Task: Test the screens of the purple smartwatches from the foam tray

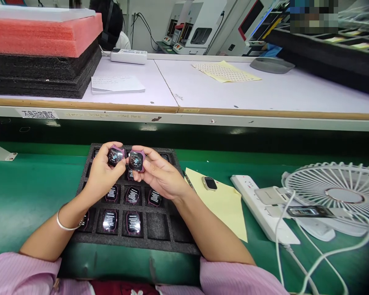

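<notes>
My left hand (103, 171) is closed around a purple-cased smartwatch body (115, 155) with a lit screen. My right hand (158, 174) pinches a second purple smartwatch body (137, 160), held close beside the first. Both hands hover over a black foam tray (160, 235) on the green bench. Several more purple watch bodies (133, 223) sit in the tray's pockets with screens lit. Some pockets at the front right are bare. A silver bangle (66, 225) circles my left wrist.
A yellow sheet (224, 205) with a single silver watch body (209, 183) lies right of the tray. Further right are a white power strip (258, 205), cables and a white fan (338, 194). A raised shelf behind carries foam stacks (39, 49), papers and machines.
</notes>
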Tool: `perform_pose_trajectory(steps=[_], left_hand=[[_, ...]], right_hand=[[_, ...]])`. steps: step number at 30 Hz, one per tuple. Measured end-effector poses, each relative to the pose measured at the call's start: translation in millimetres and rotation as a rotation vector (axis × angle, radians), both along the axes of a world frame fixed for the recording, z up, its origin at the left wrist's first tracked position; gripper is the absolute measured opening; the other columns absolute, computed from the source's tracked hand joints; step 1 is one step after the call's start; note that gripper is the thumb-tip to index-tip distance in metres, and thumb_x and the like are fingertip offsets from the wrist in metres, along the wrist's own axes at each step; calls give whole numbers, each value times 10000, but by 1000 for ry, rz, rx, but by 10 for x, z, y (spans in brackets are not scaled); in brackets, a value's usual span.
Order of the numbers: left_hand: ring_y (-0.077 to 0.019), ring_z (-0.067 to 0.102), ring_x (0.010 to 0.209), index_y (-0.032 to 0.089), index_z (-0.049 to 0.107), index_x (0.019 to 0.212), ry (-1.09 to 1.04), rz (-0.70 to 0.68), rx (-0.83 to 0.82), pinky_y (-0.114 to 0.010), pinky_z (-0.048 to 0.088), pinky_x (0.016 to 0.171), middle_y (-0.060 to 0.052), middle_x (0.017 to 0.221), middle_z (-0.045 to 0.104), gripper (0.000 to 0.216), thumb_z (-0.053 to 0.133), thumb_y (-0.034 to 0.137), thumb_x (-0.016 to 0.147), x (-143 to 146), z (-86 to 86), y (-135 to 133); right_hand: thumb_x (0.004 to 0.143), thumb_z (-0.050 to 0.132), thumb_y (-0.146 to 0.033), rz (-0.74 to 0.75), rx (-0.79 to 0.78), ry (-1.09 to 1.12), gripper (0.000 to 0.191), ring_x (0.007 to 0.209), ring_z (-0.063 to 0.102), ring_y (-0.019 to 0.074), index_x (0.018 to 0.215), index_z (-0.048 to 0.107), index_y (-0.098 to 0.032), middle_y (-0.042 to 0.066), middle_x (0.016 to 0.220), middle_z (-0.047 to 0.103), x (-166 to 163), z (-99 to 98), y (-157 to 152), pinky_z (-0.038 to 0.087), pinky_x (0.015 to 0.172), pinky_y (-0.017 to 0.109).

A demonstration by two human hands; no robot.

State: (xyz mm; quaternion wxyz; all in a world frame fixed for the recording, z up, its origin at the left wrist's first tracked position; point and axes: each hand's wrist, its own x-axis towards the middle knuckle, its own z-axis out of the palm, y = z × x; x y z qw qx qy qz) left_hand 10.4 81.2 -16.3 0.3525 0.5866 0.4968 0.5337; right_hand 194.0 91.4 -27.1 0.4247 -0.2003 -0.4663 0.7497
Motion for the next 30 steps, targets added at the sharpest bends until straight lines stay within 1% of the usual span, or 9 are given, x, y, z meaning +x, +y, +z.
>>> perform_pose_trajectory(steps=[3,6,12,16,18,21,23,26,30], left_hand=[[-158,617,815,173,605,1119,40,12,-1,-271,513,734,-24,930,634,403,666,297,740,-2,17,-2],[-150,603,774,176,618,1092,93,20,-2,-271,501,722,-10,887,631,374,643,268,731,-12,22,-2],[-165,623,850,161,605,1136,35,4,2,-279,514,768,-33,952,644,422,671,313,748,-9,32,-1],[-161,606,818,186,630,1089,121,6,24,-274,497,729,-24,935,652,344,661,302,766,-16,14,7],[-163,607,835,186,635,1102,117,0,11,-278,497,743,-29,958,656,354,670,302,769,-30,-20,29],[-176,629,918,168,625,1152,-22,-14,-71,-285,507,792,-55,1029,665,449,745,343,757,-51,-64,75],[-155,634,828,159,601,1224,-163,-48,-183,-270,504,710,-55,1026,668,564,794,369,738,-55,-58,93],[-105,588,624,138,550,1331,-369,-120,-341,-247,472,573,-28,931,661,663,793,355,753,-41,6,89],[-130,645,598,108,487,1421,-523,-143,-412,-255,526,560,-20,844,667,690,729,318,809,-9,85,74]], right_hand=[[899,823,-466,4,11,4,453,779,611,131,1266,629,-285,20,1053,632,-3,4,-6,529,731,278],[905,819,-462,-3,36,9,422,761,592,119,1240,639,-281,24,1080,635,3,12,-10,516,730,271],[898,815,-473,21,11,-7,492,792,612,141,1301,604,-284,31,1098,635,23,18,-3,518,765,301],[888,822,-462,-6,10,-7,444,759,578,137,1246,646,-269,25,1049,615,10,15,-4,518,728,295],[875,838,-448,-22,-14,8,435,747,575,129,1228,661,-267,24,1050,623,0,8,7,517,718,283],[869,844,-394,-24,-101,39,476,775,628,137,1283,638,-281,19,1043,657,-4,-16,51,529,734,278],[882,812,-347,-39,-166,48,474,807,664,161,1308,619,-270,31,1040,686,4,-35,93,540,733,288],[886,768,-298,-95,-229,50,396,789,672,169,1250,625,-237,63,1077,719,24,-55,154,547,711,295],[835,815,-313,-147,-241,65,377,694,632,132,1161,648,-225,37,1000,717,35,-62,195,530,649,261]])
